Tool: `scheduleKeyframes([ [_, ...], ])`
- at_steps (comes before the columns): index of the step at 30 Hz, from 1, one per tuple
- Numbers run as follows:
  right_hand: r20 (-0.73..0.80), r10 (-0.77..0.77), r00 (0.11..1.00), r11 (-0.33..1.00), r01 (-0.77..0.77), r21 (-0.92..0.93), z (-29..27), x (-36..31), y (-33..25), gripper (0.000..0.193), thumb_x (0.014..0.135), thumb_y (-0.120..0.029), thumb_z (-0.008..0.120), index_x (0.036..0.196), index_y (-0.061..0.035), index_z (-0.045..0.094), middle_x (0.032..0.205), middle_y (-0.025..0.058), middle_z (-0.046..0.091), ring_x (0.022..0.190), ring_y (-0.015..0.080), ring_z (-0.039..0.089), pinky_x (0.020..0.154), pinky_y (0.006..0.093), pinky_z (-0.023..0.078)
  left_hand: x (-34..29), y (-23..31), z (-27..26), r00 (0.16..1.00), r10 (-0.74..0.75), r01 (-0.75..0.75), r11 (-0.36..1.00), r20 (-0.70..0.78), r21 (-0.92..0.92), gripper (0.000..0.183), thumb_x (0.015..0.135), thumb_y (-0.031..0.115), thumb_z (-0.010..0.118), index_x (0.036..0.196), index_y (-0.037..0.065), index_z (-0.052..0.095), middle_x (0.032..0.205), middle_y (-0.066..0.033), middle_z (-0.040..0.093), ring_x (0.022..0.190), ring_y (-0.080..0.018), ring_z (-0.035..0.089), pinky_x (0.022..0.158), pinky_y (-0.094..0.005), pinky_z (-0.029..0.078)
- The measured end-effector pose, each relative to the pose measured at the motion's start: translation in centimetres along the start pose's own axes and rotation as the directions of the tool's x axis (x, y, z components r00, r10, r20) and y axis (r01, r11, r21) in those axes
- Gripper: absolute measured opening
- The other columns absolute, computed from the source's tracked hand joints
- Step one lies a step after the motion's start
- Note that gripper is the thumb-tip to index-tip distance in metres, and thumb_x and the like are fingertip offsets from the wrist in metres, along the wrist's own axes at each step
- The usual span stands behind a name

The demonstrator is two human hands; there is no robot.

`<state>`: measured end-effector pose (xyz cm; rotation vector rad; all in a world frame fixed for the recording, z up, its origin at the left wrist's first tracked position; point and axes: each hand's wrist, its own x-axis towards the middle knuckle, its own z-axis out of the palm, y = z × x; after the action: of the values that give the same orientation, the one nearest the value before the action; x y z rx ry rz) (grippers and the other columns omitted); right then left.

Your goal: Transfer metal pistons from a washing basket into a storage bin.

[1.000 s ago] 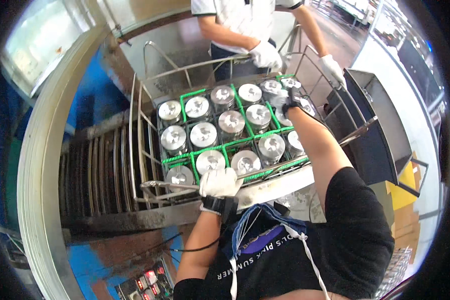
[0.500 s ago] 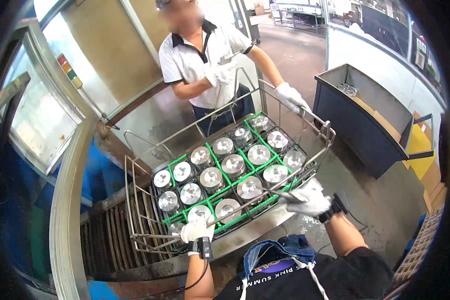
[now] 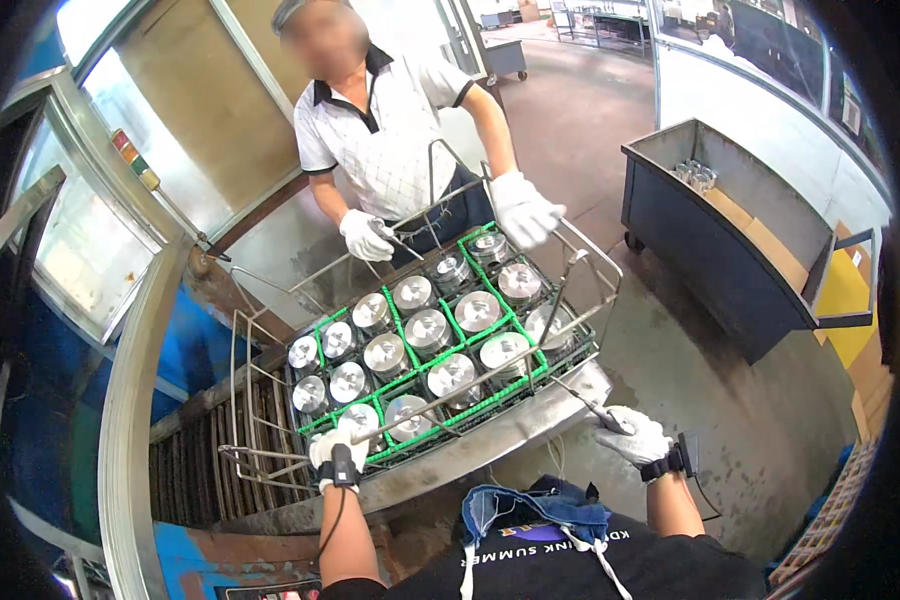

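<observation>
Right hand (image 3: 632,436), gloved, now out past the basket's near right corner, apart from it. A second ago it was in among the cylinders (image 3: 428,330) at the right end; a half-second ago, just beside the near edge. Closed round a thin dark tool (image 3: 587,402), tip pointing back at the basket (image 3: 618,275). Means that end is free of this hand and its tool, as I judge it. Left hand (image 3: 336,451) unchanged in place: on the near rail (image 3: 267,454) at the left corner, apparently grasping it; finger wrap partly hidden.

Co-worker (image 3: 390,160) across: one gloved hand (image 3: 368,236), raised to the chest a half-second back, now low by the far rail with a slim rod. Other hand (image 3: 526,211) blurred above the far right corner.

Cylinders stand upright in rows in the basket, on the steel ledge (image 3: 510,428). Round, bright silver, tops hollowed and glossy. Basket of bent dull metal rod; dividers (image 3: 490,399) wound in ribbed green. Gloves white, knitted look. Ledge smooth, worn. Right: grey bin (image 3: 710,260), flat-walled, more metal parts (image 3: 695,176) inside, brown sheet beside them.
</observation>
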<state>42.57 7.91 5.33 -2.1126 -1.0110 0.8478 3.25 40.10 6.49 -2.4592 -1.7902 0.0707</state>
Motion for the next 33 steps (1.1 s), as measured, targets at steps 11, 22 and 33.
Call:
scheduleKeyframes([
  [11, 0.010, -0.026, 1.000, 0.942, 0.021, 0.335, -1.3, 0.7, 3.0, 0.038, 0.086, -0.016, 0.071, 0.123, -0.0098, 0.065, 0.115, 0.0045, 0.067, 0.099, 0.0124, 0.061, 0.088, 0.0282, 0.050, 2.1, 0.3, -1.2, 0.974, -0.078, 0.083, 0.996, 0.214, -0.016, 0.064, 0.079, 0.070, 0.058, 0.088, 0.009, 0.076, 0.080, -0.0182, 0.070, 0.077, -0.0349, 0.069, 0.068, -0.0436, 0.052],
  [22, -0.043, 0.051, 0.998, 0.992, -0.046, 0.122, 3.7, 3.2, 5.0, 0.034, 0.081, -0.033, 0.071, 0.109, -0.0135, 0.069, 0.101, 0.0096, 0.069, 0.099, 0.0262, 0.064, 0.088, 0.0361, 0.049, 2.4, -1.6, -1.1, 0.859, 0.044, 0.069, 0.977, 0.511, -0.201, 0.059, 0.070, 0.061, 0.072, 0.104, 0.013, 0.075, 0.092, -0.0121, 0.073, 0.086, -0.0271, 0.068, 0.081, -0.0383, 0.052],
  [33, 0.006, 0.014, 1.000, 0.978, -0.013, -0.208, 3.8, 5.3, 7.6, 0.042, 0.082, -0.025, 0.072, 0.122, -0.0107, 0.065, 0.109, 0.0050, 0.071, 0.100, 0.0149, 0.065, 0.089, 0.0287, 0.050, 7.7, 5.3, -6.0, 0.774, 0.446, -0.181, 0.836, 0.449, -0.518, 0.057, 0.078, 0.062, 0.069, 0.098, 0.008, 0.073, 0.079, -0.0052, 0.068, 0.067, -0.0162, 0.060, 0.063, -0.0297, 0.048],
])
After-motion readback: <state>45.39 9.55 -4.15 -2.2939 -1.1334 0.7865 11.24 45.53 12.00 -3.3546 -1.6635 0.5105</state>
